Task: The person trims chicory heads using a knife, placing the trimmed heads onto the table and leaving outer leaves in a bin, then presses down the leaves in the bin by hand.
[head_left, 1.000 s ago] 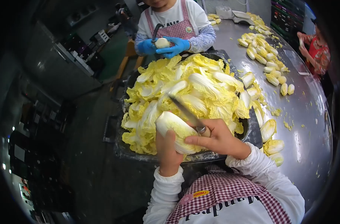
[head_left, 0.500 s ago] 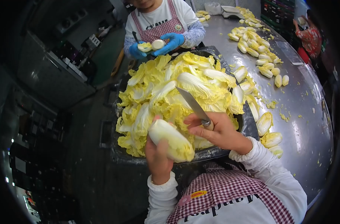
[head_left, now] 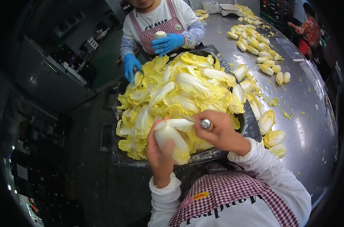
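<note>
Over tub (head_left: 251, 123), I log: left hand (head_left: 159, 157), fingers curled round 1 cabbage (head_left: 170, 138); right hand (head_left: 221, 130), closed on 1 knife (head_left: 206, 123). Risk: cabbage twisting, knife nicking left hand.

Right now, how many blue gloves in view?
2, both on the co-worker across the tub: left glove around a cabbage, right glove at the edge of the leaf pile. Others could be hidden in the dark.

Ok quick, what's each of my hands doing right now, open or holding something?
Left hand: closed around a cabbage head.
Right hand: closed on the knife, its fingers against a leaf sticking out from that head.
</note>
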Action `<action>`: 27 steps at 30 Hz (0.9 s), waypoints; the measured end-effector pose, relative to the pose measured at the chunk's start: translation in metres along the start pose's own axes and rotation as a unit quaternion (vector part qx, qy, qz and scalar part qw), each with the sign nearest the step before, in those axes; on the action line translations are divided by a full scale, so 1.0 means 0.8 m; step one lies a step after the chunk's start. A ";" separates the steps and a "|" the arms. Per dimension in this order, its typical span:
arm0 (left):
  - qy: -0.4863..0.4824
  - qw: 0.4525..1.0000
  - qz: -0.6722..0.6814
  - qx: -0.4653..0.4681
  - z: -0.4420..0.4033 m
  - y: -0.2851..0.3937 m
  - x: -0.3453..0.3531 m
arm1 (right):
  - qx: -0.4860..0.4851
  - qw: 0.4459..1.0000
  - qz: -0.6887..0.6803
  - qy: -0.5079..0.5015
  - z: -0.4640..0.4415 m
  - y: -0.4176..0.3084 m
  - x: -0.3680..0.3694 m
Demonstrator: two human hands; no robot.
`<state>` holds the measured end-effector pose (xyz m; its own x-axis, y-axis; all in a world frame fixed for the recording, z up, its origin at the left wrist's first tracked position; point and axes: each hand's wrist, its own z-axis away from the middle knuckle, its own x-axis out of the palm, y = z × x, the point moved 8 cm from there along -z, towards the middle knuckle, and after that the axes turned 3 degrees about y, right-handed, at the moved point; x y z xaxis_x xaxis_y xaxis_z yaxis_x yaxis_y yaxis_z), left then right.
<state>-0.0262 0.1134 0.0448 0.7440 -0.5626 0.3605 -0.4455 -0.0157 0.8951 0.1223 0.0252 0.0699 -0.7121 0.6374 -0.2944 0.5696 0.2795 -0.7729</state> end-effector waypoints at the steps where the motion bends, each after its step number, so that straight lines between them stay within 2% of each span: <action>1: -0.011 0.998 -0.056 -0.007 0.001 0.003 -0.001 | -0.042 0.998 0.039 0.009 -0.006 -0.007 -0.010; 2: -0.011 0.998 -0.056 -0.007 -0.001 0.010 -0.006 | -0.042 0.998 0.039 0.008 -0.014 -0.008 -0.016; 4: -0.097 0.988 0.029 -0.115 0.003 0.001 0.000 | -0.129 0.978 0.167 0.001 -0.029 -0.027 -0.023; 5: -0.046 0.973 0.131 -0.184 0.007 -0.019 -0.008 | -0.148 0.970 0.194 0.022 -0.041 -0.032 -0.031; 6: -0.044 0.974 0.128 -0.183 0.006 -0.026 -0.011 | -0.168 0.960 0.220 0.045 -0.053 -0.037 -0.038; 7: -0.035 0.936 0.285 -0.201 0.003 -0.034 -0.009 | -0.152 0.956 0.248 0.035 -0.068 -0.036 -0.040; 8: -0.026 0.874 0.436 -0.213 0.000 -0.039 -0.008 | -0.140 0.949 0.281 0.027 -0.083 -0.030 -0.038; 9: -0.033 0.853 0.472 -0.221 -0.003 -0.045 -0.008 | -0.158 0.937 0.307 0.060 -0.093 -0.031 -0.038; 11: -0.021 0.869 0.456 -0.192 -0.006 -0.048 -0.014 | -0.177 0.922 0.329 0.097 -0.093 -0.039 -0.035; 12: -0.010 0.882 0.443 -0.161 -0.010 -0.046 -0.017 | -0.125 0.957 0.254 0.066 -0.086 -0.038 -0.031; 14: 0.019 0.898 0.419 -0.134 -0.009 -0.046 -0.022 | -0.012 0.996 0.075 -0.046 -0.060 -0.024 -0.004; 16: 0.030 0.933 0.348 -0.089 -0.006 -0.040 -0.028 | 0.074 0.981 -0.061 -0.171 -0.023 -0.017 0.037; 17: 0.080 0.968 0.228 -0.067 -0.003 -0.040 -0.035 | 0.077 0.980 -0.062 -0.170 -0.010 -0.010 0.049; 18: 0.126 0.986 0.103 -0.046 0.001 -0.037 -0.039 | 0.096 0.974 -0.123 -0.165 0.003 0.003 0.063; 19: 0.104 0.993 0.044 -0.041 0.001 -0.036 -0.033 | 0.115 0.964 -0.184 -0.157 0.010 0.011 0.070; 20: 0.100 0.993 0.043 -0.044 0.001 -0.037 -0.029 | 0.117 0.964 -0.183 -0.152 0.011 0.012 0.068; 22: 0.015 0.987 0.149 -0.053 -0.002 -0.038 -0.005 | 0.090 0.979 -0.162 -0.085 0.007 0.012 0.052; 23: 0.012 0.987 0.150 -0.055 -0.002 -0.040 -0.004 | 0.062 0.993 -0.076 -0.070 0.003 0.006 0.038; 24: -0.011 0.986 0.160 -0.048 -0.001 -0.039 -0.001 | 0.065 0.993 -0.075 -0.068 0.002 0.008 0.036; 26: -0.033 0.984 0.171 -0.042 0.004 -0.037 0.006 | -0.041 0.999 0.018 -0.019 -0.002 -0.009 0.025; 27: -0.007 0.994 0.102 -0.032 0.007 -0.035 0.008 | -0.029 0.999 0.006 -0.044 0.000 -0.009 0.029</action>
<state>-0.0117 0.1059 0.0203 0.6345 -0.5600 0.5327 -0.5538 0.1514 0.8188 0.1012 0.0378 0.0686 -0.7361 0.5769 -0.3540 0.6003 0.3149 -0.7352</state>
